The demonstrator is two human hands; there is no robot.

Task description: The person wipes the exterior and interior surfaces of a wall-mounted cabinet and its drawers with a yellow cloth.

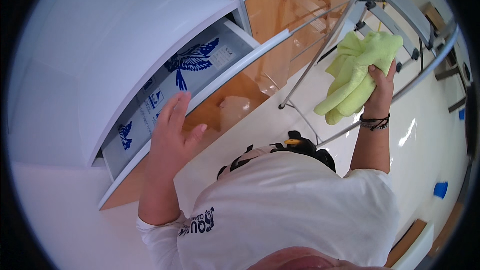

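My left hand (170, 135) is over the front edge of a partly pulled-out drawer (240, 68), thumb spread from the fingers and nothing in it. Whether its fingertips touch the drawer edge cannot be told. Inside the drawer lies a clear plastic liner (221, 57) with dark blue butterfly-like prints and some writing. The drawer has a white rim and a glossy wooden front. My right hand (380, 86) grips a bunched yellow-green cleaning cloth (360, 71), held out to the right beside a metal stepladder (403, 13).
The white countertop (101, 33) overhangs the drawer. Farther along stands another glossy wooden cabinet front (285, 11). Ladder legs and rails rise from the pale, shiny floor (240, 123) on the right. A small blue container (440, 190) sits on the floor at far right.
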